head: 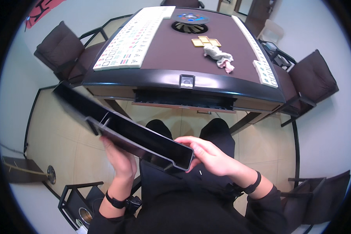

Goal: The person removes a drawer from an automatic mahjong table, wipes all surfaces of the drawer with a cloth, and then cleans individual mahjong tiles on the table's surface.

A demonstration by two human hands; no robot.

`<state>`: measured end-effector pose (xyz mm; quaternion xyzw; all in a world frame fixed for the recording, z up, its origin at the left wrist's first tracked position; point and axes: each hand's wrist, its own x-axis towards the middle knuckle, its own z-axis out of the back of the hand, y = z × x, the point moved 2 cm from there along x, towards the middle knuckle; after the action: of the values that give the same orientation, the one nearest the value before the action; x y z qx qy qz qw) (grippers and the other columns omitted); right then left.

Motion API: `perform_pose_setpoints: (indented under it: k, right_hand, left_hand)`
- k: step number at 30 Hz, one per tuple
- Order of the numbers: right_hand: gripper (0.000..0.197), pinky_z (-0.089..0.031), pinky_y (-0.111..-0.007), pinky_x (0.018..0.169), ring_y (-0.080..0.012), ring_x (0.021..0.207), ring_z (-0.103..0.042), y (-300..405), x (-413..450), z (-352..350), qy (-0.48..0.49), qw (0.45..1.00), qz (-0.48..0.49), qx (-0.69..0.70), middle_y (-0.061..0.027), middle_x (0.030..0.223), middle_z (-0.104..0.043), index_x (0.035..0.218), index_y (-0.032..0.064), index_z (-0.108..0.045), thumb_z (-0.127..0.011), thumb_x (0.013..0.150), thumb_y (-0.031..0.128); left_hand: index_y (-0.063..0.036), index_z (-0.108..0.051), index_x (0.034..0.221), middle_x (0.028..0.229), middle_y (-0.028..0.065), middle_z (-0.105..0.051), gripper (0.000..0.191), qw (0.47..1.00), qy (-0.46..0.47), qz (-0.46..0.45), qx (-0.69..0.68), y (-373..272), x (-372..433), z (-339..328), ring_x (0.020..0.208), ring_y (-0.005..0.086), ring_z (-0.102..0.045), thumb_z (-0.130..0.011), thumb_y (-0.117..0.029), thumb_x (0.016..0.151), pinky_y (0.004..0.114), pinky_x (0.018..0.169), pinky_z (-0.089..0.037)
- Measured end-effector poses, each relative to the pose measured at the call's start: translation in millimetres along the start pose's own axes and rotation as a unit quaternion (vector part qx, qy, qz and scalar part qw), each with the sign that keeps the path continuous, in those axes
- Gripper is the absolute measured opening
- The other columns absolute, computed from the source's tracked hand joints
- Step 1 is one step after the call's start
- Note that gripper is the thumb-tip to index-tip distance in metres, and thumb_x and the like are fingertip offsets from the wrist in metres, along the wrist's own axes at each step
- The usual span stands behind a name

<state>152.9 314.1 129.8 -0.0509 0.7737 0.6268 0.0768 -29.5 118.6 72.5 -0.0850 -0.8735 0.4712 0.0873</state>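
Observation:
A long black plastic drawer tray (140,139) with a divider is held tilted above my lap, its far end up to the left. My left hand (118,156) supports its underside near the middle, the fingers partly hidden behind it. Around the tray's right end my right hand (207,155) is closed. Beyond it stands a mahjong table (175,55) with a dark open slot (184,99) in its front side. Rows of mahjong tiles (128,41) lie at the table's left, and more tiles (264,73) along its right edge. A crumpled cloth (219,57) touches a yellow tray (206,41).
A round control disc (190,18) sits raised at the table's centre. Brown cushioned chairs stand left (61,49) and right (313,79). A black side stand (84,201) with a metal cup is at lower left, and another chair (318,199) at lower right.

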Motion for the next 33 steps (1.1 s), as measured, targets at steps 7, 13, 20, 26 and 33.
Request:
perform_pose_setpoints:
  k: [7,13,20,26,33]
  right_hand:
    - [0.066,-0.051,-0.029,0.092,-0.0115,0.108,-0.063,2.4,-8.7,38.0,-0.201,0.953,0.186,-0.128,-0.0023,0.118,-0.064,0.14,0.0082,-0.053,-0.087,0.085,0.019]
    - [0.068,-0.047,-0.033,0.108,-0.0171,0.126,-0.058,16.2,-24.1,84.9,-0.287,0.879,0.304,-0.227,-0.0107,0.136,-0.06,0.143,0.0008,-0.051,-0.084,0.084,0.004]
    - [0.068,-0.042,-0.035,0.114,-0.0198,0.135,-0.052,-13.0,-39.9,147.6,-0.363,0.851,0.294,-0.239,-0.0115,0.146,-0.056,0.146,0.0007,-0.05,-0.083,0.086,0.005]
    - [0.066,-0.049,-0.033,0.107,-0.0177,0.129,-0.057,-35.3,-41.2,168.4,-0.392,0.854,0.259,-0.224,-0.0117,0.142,-0.058,0.146,0.0015,-0.051,-0.081,0.088,0.002]
    - [0.065,-0.055,-0.03,0.1,-0.0171,0.126,-0.059,-37.9,-36.0,172.9,-0.398,0.862,0.248,-0.194,-0.0123,0.144,-0.056,0.147,0.0034,-0.049,-0.077,0.089,-0.003]
  left_hand:
    - [-0.011,-0.048,0.145,0.143,0.0119,-0.057,0.038,0.977,0.203,-0.024,0.055,1.3,-0.4,-18.9,0.132,0.0256,-0.056,-0.056,-0.022,0.109,0.041,0.116,-0.041]
    - [-0.0094,-0.044,0.147,0.143,0.0117,-0.056,0.05,0.969,0.178,0.067,0.157,9.5,6.9,-8.0,0.128,0.0265,-0.059,-0.066,-0.014,0.103,0.047,0.104,-0.053]
    - [-0.0101,-0.024,0.16,0.148,0.0169,-0.046,0.079,0.976,0.123,0.063,0.171,6.7,36.3,-34.6,0.131,0.0332,-0.058,-0.071,-0.031,0.1,0.039,0.093,-0.06]
    - [-0.0063,-0.031,0.156,0.129,0.0129,-0.057,0.07,0.955,0.157,0.073,0.239,27.9,67.0,-35.4,0.12,0.0239,-0.062,-0.069,-0.027,0.102,0.037,0.09,-0.061]
    - [-0.0037,-0.036,0.151,0.128,0.0108,-0.053,0.065,0.959,0.14,0.09,0.227,58.0,77.5,-33.6,0.116,0.0192,-0.062,-0.072,-0.01,0.097,0.035,0.091,-0.059]
